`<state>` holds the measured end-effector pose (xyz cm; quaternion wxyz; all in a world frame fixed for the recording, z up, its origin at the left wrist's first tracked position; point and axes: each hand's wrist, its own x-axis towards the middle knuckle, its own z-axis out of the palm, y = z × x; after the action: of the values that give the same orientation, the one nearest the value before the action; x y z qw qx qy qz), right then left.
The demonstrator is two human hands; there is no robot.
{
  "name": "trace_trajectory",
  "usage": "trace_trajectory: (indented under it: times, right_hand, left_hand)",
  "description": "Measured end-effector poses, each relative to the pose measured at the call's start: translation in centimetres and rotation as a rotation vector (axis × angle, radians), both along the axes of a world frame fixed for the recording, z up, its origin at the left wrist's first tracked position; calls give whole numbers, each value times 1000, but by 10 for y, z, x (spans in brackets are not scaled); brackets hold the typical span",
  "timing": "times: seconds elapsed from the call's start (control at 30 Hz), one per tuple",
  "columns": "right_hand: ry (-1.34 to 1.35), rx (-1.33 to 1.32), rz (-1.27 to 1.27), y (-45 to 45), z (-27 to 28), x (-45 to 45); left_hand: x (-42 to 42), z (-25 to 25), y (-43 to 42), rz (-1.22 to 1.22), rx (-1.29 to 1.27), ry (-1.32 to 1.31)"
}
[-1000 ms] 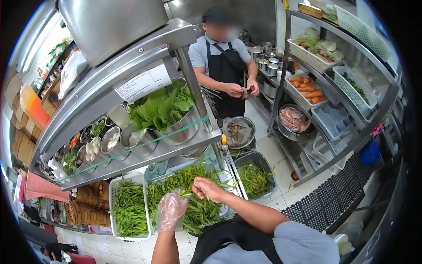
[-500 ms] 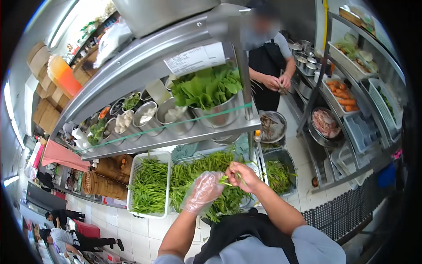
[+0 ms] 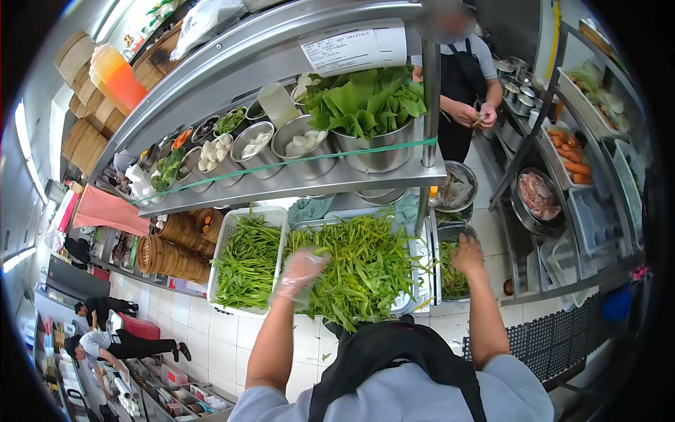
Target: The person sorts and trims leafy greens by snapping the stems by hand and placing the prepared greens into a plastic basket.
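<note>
My left hand (image 3: 304, 273), in a clear plastic glove, is closed and somewhat blurred at the edge between a white basket (image 3: 217, 276) and a tray of leafy greens (image 3: 362, 267). A short green stem (image 3: 320, 251) shows at its fingertips. The basket holds cut green stems (image 3: 246, 260). My bare right hand (image 3: 467, 256) reaches over a grey bin (image 3: 476, 231) of green trimmings (image 3: 450, 271). Its fingers are apart, and I see nothing held in them.
Above the greens, a steel shelf (image 3: 295, 184) carries several metal pots and a large pot of broad leaves (image 3: 365, 102). Bamboo steamers (image 3: 169, 257) stand left. A co-worker (image 3: 467, 91) works beyond the shelf post (image 3: 431, 98). A rack (image 3: 598, 264) with carrots (image 3: 571, 155) stands right.
My hands were together on a stem over the greens. They have parted: the left moved left toward the basket, the right moved right over the bin. The view has shifted.
</note>
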<state>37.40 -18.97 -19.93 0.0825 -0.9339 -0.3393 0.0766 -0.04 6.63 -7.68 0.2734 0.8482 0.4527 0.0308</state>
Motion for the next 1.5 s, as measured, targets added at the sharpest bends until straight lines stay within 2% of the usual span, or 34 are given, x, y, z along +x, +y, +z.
trace_trajectory:
  times: [0.03, 0.13, 0.2, 0.27, 0.3, 0.33, 0.37, 0.43, 0.47, 0.5, 0.57, 0.6, 0.63, 0.7, 0.73, 0.83, 0.9, 0.97, 1.03, 1.1, 1.13, 1.17, 1.23, 1.27, 1.33, 1.5]
  right_hand:
    - [1, 2, 2, 11, 8, -4]
    - [338, 360, 252, 35, 25, -26]
    - [567, 590, 356, 55, 52, -51]
    - [755, 755, 420, 80, 69, -78]
    - [800, 798, 474, 94, 69, -89]
    - [858, 798, 498, 105, 82, -104]
    - [915, 797, 523, 114, 95, -118]
    - [923, 772, 560, 136, 103, -141]
    - [929, 745, 598, 142, 105, -147]
    - [929, 750, 601, 145, 105, -149]
    - [1108, 745, 553, 150, 107, -150]
    - [1108, 748, 555, 152, 105, -148]
    - [1228, 806, 482, 152, 102, -144]
    - [1463, 913, 322, 147, 98, -135]
    - [1444, 903, 324, 145, 98, -131]
    - [1387, 954, 406, 142, 108, -134]
    - [1365, 894, 385, 138, 115, -139]
    - [1214, 907, 480, 134, 124, -146]
    - [1214, 929, 505, 130, 126, -149]
    - [1155, 876, 526, 128, 122, -148]
    - [1195, 881, 512, 126, 122, -148]
    - [1191, 885, 507, 124, 120, -147]
    - [1226, 839, 616, 118, 115, -143]
    - [1207, 802, 659, 113, 119, -143]
    - [1179, 762, 683, 112, 112, -139]
    - [1171, 760, 718, 109, 104, -134]
  left_hand:
    - [2, -28, -8, 86, 19, 68]
    - [18, -23, -29, 94, -41, 231]
    - [20, -20, -33, 262, -123, 1]
    - [25, 5, -31, 208, -204, -68]
    - [30, 26, -33, 168, -287, -141]
    - [41, 63, -48, 111, -218, -82]
    - [41, 56, -48, 110, -218, -79]
    - [39, 38, -46, -108, 180, -76]
    - [47, 63, -54, -81, -4, -30]
    - [45, 67, -53, -80, 1, -29]
    - [37, 75, -48, -104, -42, -128]
    - [34, 96, -52, -48, -32, -160]
    - [27, 103, -49, 130, -256, -291]
    - [16, 126, -47, 268, -274, -285]
    - [5, 114, -40, 215, -158, -321]
    - [16, 131, -63, 164, -239, -455]
    - [20, 113, -62, 130, -221, -375]
    - [33, 101, -68, -45, -92, -315]
    - [41, 93, -72, 3, -175, -276]
    - [39, 63, -67, -112, 108, -248]
    - [37, 54, -67, -102, 169, -201]
    - [41, 60, -70, -108, 169, -202]
    - [49, 79, -77, -12, -86, -260]
    - [51, 82, -76, -16, -87, -260]
    - [53, 86, -75, -6, -273, -197]
    - [54, 87, -78, -9, -263, -223]
